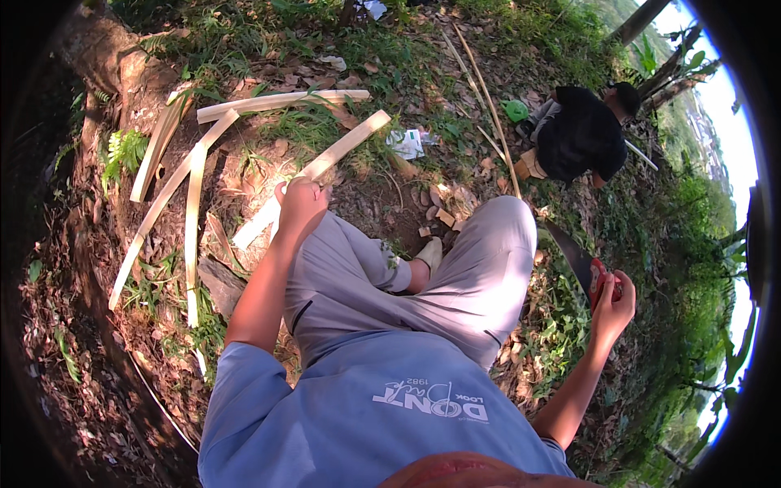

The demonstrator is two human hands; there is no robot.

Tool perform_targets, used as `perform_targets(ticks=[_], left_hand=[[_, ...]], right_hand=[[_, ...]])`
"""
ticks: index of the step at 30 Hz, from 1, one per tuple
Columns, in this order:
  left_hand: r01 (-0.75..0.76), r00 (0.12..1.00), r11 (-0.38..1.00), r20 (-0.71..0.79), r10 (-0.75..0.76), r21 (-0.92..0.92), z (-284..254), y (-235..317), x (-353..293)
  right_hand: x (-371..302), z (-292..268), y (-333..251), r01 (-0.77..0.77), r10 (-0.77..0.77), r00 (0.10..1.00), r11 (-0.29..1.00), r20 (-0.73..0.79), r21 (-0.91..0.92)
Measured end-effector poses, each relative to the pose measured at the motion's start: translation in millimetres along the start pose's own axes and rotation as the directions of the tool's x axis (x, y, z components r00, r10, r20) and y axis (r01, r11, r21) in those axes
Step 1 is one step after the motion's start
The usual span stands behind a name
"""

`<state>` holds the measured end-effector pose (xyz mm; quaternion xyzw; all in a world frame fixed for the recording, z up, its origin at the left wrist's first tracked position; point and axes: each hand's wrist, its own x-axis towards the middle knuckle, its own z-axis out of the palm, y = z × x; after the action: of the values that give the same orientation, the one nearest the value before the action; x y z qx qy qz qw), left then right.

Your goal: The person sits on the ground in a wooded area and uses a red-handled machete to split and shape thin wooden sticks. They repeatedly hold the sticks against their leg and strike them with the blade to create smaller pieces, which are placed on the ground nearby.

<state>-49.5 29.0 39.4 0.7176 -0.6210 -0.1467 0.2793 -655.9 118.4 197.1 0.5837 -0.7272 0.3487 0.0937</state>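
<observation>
Shirt (325, 423) closest; R fingers (624, 285) grip saw (581, 263), L fingers (301, 189) plank (348, 148), prob. mid-length.

A head-worn fisheye looks down over the lap (399, 313).

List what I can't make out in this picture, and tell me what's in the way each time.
All in the head view:
Part of the pale wooden strip: covered by the left hand.
Part of the red handle: covered by the right hand.
Any teeth on the dark blade: too small.
The wearer's second foot: hidden by the grey trousers.
What the co-worker is doing: blocked by their body.
</observation>
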Motion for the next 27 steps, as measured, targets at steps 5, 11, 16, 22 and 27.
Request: perform_targets(ticks=[5, 11, 16, 22, 27], left_hand=[[0.316, 0.949, 0.942, 0.031, -0.315, -0.109, -33, -35, -19], [0.505, 0.858, 0.863, -0.100, -0.504, -0.009, -38, -61, -46], [0.451, 0.878, 0.862, 0.060, -0.475, 0.234, 28, -82, -77], [0.565, 0.816, 0.813, 0.050, -0.576, 0.145, 12, -66, -75], [0.529, 0.838, 0.836, 0.061, -0.542, 0.148, 32, -79, -47]], right_hand=[[80, 34, -88, 0.128, -0.128, 0.992, 0.991, 0.005, 0.033], [151, 135, -163, 0.185, -0.210, 0.948, 0.975, 0.239, 0.123], [165, 301, -96, 0.137, -0.187, 0.935, 0.974, 0.301, 0.180], [151, 391, -17, -0.127, 0.000, 0.906, 0.954, 0.424, 0.272], [170, 403, 46, -0.257, 0.154, 0.920, 0.931, 0.360, 0.258]])
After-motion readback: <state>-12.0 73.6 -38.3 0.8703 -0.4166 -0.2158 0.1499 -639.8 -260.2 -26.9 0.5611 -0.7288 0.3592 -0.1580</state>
